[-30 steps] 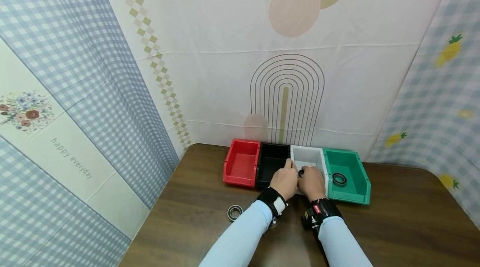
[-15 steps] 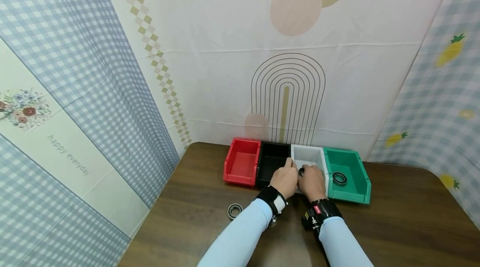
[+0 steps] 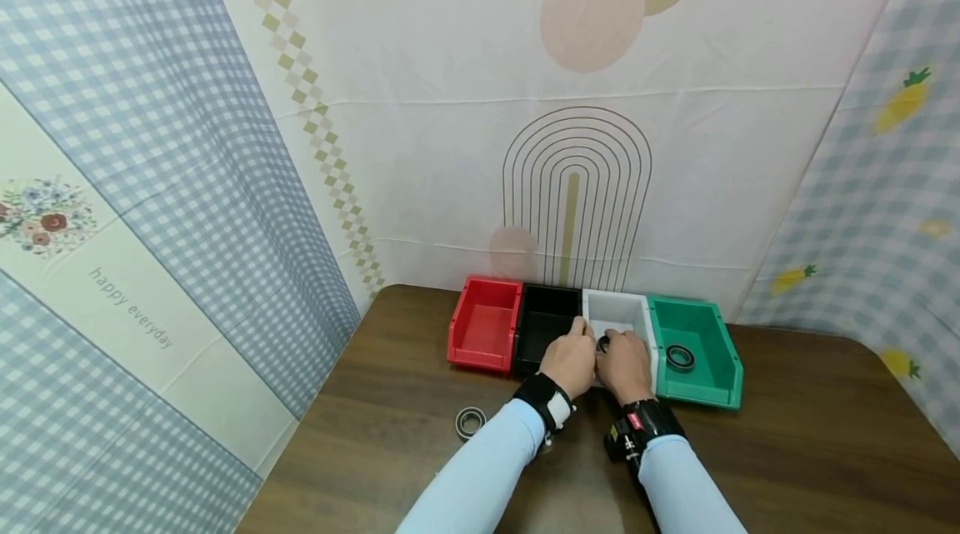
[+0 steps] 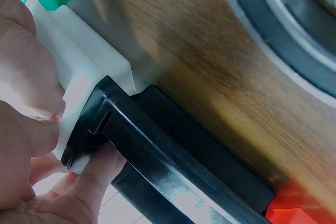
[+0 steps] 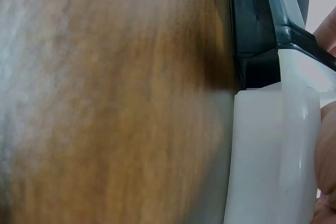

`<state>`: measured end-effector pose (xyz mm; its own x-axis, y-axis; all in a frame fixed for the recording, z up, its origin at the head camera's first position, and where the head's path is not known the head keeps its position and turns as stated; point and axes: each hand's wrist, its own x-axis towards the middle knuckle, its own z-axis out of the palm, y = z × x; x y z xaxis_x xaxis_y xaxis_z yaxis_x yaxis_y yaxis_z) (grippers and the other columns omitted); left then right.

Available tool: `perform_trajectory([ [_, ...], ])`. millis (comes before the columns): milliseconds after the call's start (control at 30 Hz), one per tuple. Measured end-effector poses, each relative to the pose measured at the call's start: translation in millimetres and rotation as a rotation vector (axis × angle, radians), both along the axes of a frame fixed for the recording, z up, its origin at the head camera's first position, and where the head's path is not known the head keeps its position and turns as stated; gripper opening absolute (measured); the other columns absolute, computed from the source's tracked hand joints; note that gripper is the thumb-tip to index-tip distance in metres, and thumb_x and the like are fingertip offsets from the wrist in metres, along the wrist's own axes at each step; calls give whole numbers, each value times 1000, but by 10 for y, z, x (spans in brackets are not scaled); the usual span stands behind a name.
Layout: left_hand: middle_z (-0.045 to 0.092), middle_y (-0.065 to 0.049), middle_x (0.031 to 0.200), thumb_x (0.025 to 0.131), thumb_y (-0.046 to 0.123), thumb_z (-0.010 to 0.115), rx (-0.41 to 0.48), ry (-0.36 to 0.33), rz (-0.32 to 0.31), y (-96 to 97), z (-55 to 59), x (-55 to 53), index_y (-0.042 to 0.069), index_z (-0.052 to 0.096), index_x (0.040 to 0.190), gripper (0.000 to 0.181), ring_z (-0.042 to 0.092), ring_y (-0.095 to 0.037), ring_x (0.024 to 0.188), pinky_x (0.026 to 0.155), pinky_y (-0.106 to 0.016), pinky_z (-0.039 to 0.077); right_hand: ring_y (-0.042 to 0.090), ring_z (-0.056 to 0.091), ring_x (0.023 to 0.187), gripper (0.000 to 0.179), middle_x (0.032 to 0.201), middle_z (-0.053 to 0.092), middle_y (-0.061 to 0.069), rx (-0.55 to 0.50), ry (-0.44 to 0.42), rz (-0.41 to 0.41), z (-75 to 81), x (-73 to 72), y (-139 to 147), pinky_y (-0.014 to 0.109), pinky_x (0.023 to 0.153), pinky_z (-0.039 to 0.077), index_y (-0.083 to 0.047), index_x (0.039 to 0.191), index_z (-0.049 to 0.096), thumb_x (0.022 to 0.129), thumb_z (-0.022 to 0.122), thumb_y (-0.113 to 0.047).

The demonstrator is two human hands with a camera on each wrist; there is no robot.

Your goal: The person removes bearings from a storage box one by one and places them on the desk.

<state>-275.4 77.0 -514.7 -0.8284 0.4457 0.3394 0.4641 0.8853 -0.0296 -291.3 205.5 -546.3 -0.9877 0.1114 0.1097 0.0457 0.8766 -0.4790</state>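
My left hand (image 3: 570, 361) lies over the seam between the black bin (image 3: 542, 321) and the white bin (image 3: 611, 307). In the left wrist view its fingers (image 4: 97, 174) reach inside the black bin and its thumb sits on the white side, gripping the adjoining walls. My right hand (image 3: 624, 366) reaches into the white bin with curled fingers, against a dark ring-shaped bearing (image 3: 602, 344) that is partly hidden. In the right wrist view the white bin's front wall (image 5: 260, 156) covers most of that hand.
A red bin (image 3: 483, 326) stands at the row's left end. The green bin (image 3: 712, 380) at the right end holds a black-edged bearing (image 3: 679, 357). Another bearing (image 3: 469, 423) lies on the brown table (image 3: 390, 434) beside my left sleeve. Patterned cloth hangs behind.
Both hands stay in the same place at the black and white bins. Only a slight shift of the head view shows; the bins and bearings have not moved.
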Motion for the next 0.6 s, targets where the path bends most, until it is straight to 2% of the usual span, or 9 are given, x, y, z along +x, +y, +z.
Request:
perform_trajectory([
  [200,64,-7,135,97,24,77,0,15,3,-5,-23,-4,5,70,137,45,69,-6,72,58,-15,56,51,59,122,52,130,63,35,-1,3,4,2,18,-11,61,105,53,9,144,59,101,68,-17],
  [600,62,-6,141,102,24,71,50,-63,-14,-21,2,-10,5,67,142,45,70,-8,72,60,-16,57,52,60,120,51,128,64,36,5,42,6,-17,15,-1,63,104,52,11,141,61,98,68,-14],
])
